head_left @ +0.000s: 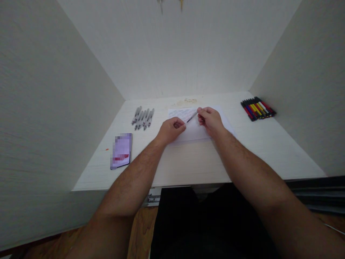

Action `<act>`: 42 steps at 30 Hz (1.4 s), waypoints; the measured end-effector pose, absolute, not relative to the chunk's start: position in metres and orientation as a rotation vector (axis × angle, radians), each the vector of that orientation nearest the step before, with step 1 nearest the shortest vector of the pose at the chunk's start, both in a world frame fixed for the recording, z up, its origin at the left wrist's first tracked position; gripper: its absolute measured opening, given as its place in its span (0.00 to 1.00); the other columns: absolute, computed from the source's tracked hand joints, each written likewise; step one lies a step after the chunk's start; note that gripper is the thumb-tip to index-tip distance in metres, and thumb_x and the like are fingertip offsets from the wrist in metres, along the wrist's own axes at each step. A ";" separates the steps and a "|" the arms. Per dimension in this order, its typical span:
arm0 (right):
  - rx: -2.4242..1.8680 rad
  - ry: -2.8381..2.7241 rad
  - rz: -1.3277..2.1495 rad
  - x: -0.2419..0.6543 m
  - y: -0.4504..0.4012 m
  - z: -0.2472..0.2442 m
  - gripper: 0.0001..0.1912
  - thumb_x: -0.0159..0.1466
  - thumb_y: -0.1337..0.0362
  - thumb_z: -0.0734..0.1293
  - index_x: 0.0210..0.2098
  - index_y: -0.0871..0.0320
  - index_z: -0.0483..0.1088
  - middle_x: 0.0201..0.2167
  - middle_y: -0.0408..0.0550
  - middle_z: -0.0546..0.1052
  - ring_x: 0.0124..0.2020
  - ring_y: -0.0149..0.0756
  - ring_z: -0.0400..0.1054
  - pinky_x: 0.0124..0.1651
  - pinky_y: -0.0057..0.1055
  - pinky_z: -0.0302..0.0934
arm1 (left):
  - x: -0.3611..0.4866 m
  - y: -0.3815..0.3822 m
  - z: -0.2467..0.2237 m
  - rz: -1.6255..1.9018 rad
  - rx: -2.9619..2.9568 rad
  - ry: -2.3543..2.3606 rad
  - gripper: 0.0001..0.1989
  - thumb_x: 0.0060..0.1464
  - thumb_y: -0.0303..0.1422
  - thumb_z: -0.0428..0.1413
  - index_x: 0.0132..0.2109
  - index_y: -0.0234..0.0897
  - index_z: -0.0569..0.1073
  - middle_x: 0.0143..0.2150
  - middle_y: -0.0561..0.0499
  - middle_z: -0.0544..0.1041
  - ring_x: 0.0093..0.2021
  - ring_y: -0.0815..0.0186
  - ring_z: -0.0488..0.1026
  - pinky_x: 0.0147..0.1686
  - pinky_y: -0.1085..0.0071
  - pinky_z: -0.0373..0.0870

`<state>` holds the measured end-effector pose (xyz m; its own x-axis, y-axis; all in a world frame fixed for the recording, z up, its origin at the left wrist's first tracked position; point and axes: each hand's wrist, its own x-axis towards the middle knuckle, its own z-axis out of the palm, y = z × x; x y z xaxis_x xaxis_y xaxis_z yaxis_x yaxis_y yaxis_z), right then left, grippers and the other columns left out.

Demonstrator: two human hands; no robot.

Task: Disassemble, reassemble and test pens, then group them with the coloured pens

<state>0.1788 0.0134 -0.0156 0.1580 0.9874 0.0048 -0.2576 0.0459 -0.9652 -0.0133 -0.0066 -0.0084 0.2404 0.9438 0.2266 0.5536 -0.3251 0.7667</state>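
Between my two hands, above white paper (194,135) with faint handwriting, a thin pen refill (192,117) slants up to the right. My left hand (172,130) pinches its lower, darker end between thumb and forefinger. At the upper end, the fingers of my right hand (210,120) are closed on it. Several clear-barrelled pens (142,118) lie side by side on the table, left of the paper. Further right is a row of several black-ended pens (258,108) with red, yellow, blue and white barrels.
A phone (122,151), its screen blurred, lies at the left of the white tabletop (188,162). Near it is a small orange bit (107,149). Pale panels enclose the table at the back (183,54) and both sides. My dark-clothed legs (210,223) are below the front edge.
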 end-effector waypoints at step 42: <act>-0.998 -0.931 1.237 0.179 0.011 -0.008 0.15 0.52 0.57 0.75 0.24 0.58 0.67 0.19 0.39 0.68 0.19 0.24 0.60 0.20 0.23 0.54 | -0.019 -0.001 -0.017 0.782 1.536 1.148 0.14 0.48 0.40 0.60 0.37 0.33 0.79 0.25 0.50 0.74 0.22 0.72 0.66 0.21 0.75 0.56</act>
<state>0.1785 0.0107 -0.0085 0.1038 0.9943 0.0258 -0.3000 0.0560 -0.9523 -0.0190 -0.0006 -0.0166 0.3347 0.9395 -0.0723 0.2769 -0.0247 0.9606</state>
